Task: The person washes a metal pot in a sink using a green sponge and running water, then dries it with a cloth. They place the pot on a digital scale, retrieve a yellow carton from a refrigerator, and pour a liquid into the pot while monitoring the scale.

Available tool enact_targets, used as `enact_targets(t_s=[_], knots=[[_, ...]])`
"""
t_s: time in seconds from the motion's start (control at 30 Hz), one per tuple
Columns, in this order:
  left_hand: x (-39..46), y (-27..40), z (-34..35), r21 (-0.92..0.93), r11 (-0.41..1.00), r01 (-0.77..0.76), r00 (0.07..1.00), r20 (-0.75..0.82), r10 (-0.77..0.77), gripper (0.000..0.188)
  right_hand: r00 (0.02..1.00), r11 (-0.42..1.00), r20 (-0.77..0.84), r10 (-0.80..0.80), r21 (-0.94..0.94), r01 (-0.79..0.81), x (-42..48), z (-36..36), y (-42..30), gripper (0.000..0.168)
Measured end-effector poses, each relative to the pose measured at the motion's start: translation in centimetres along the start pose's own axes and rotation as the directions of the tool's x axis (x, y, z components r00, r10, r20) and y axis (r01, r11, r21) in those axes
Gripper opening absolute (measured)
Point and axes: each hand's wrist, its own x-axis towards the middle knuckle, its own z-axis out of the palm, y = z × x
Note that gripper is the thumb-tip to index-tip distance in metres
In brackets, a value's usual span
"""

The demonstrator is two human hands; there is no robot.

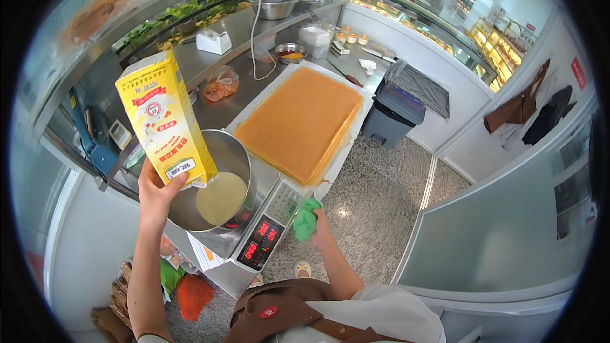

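Observation:
My left hand [158,189] grips the lower end of a yellow and white carton [164,119], which is upended over a deep steel pot [190,214]. Pale yellowish liquid [221,198] lies in the pot; whether more is flowing from the carton cannot be told. Under the pot is a digital scale [286,202] with a lit red display. My right hand [322,229] holds a crumpled green cloth [306,219] just off the scale's corner. Beyond the scale, a large rectangular sheet of golden-brown cake [302,121] rests on white paper [367,105].
Behind the cake stand a small steel bowl [290,52], a plastic bag of orange food [221,84] and a white tape dispenser [213,41]. A knife [379,55] lies on the far counter. A grey bin [393,116] stands right of the counter. Bags sit on the floor at lower left.

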Motion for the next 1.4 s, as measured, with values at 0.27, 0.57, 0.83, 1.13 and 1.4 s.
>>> enact_targets(t_s=[0.27, 0.57, 0.83, 1.13, 1.4], knots=[[-0.3, 0.0, -0.8, -0.031, 0.999, -0.017, 1.000, -0.022, 0.016, 0.053, 0.990, 0.997, -0.121, 0.071, -0.005, -0.072, -0.6, 0.7, 1.2, 0.026], [-0.1, -0.4, -0.6, -0.032, 0.999, -0.031, 0.999, -0.008, 0.031, 0.052, 0.990, 0.971, -0.088, -0.107, -0.223, 0.085, -1.2, 1.2, 1.7, 0.018], [0.0, -0.6, -1.0, -0.031, 0.999, -0.043, 0.999, 0.022, 0.044, 0.051, 0.942, 0.967, 0.324, 0.089, 0.198, -0.159, 0.4, 2.3, 0.9, 0.029], [0.1, -0.5, -1.1, -0.042, 0.999, -0.032, 0.998, 0.045, 0.034, 0.048, 0.594, 0.147, 0.164, -0.788, -0.887, 0.439, 1.5, 5.8, 7.9, 0.065], [0.3, -0.3, -1.2, -0.031, 0.999, -0.023, 0.998, 0.049, 0.025, 0.048, 0.633, -0.164, 0.545, -0.549, -0.813, 0.559, -3.4, 3.1, 9.0, 0.062]])
